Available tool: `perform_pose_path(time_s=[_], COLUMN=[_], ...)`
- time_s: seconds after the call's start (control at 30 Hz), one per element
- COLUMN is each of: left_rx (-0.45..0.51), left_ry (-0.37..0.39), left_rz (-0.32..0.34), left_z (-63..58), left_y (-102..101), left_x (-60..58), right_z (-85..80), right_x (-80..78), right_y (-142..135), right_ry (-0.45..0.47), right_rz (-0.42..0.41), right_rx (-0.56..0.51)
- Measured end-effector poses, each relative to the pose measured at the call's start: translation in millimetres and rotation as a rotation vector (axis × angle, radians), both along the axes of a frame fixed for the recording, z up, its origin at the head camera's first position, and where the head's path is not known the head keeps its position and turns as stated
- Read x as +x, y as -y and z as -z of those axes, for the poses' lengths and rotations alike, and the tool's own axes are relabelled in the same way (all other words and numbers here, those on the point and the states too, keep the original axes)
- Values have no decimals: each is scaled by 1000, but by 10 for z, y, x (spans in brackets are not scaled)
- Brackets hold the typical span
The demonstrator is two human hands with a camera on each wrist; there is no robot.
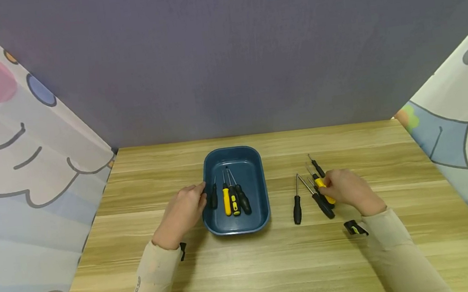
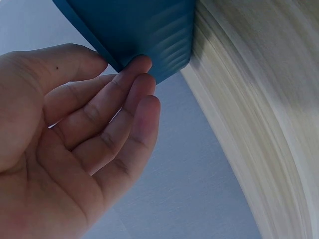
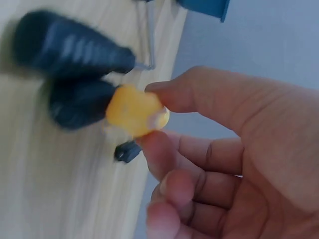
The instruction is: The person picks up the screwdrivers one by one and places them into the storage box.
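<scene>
My left hand [image 1: 183,211] pinches the left rim of a blue rectangular tub [image 1: 238,232]; in the left wrist view the thumb is at the rim and the fingertips lie against the tub's outer wall [image 2: 164,35]. Inside it lie several screwdrivers, among them a yellow-handled one [image 1: 227,201] and a black-handled one [image 1: 243,199]. To the right, my right hand [image 1: 347,189] pinches a yellow-handled screwdriver [image 3: 137,109] between thumb and fingertips. Its handle's end faces the right wrist camera. Close by on the table are black-handled screwdrivers [image 1: 297,209], one partly hidden beneath the yellow handle.
The wood-grain table [image 1: 273,270] ends at a grey wall [image 1: 226,70] behind. Another black screwdriver [image 1: 317,168] lies just beyond the right hand. Printed cartoon sheets hang at both sides. A small black device [image 1: 355,228] shows beside the right wrist.
</scene>
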State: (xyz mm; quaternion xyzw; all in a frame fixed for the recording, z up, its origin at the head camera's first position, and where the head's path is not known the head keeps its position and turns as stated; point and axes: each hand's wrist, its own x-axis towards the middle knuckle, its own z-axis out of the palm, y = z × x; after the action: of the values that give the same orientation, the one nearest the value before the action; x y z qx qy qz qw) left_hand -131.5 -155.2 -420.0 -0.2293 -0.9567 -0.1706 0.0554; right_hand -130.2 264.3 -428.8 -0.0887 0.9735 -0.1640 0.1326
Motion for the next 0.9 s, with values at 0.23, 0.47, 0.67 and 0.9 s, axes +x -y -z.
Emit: perform_pose_path(time_s=[0.23,0.47,0.67,0.9], left_rx=[-6,-12,-11,-12], left_ry=[6,20,17,26], left_rz=[1,-5,-8,-14], left_z=[-2,-12,-5,0], left_y=[-8,-6,1,-1], left_x=[-14,-14,-10,-1], right_z=[-110,-237,-394,-495], right_x=[-26,-75,-140,-241], right_y=[168,406,690,1066], right_ry=[16,-30,-69,-64], right_rz=[11,-31,-79,-107], right_rx=[-44,-82,-101,-113])
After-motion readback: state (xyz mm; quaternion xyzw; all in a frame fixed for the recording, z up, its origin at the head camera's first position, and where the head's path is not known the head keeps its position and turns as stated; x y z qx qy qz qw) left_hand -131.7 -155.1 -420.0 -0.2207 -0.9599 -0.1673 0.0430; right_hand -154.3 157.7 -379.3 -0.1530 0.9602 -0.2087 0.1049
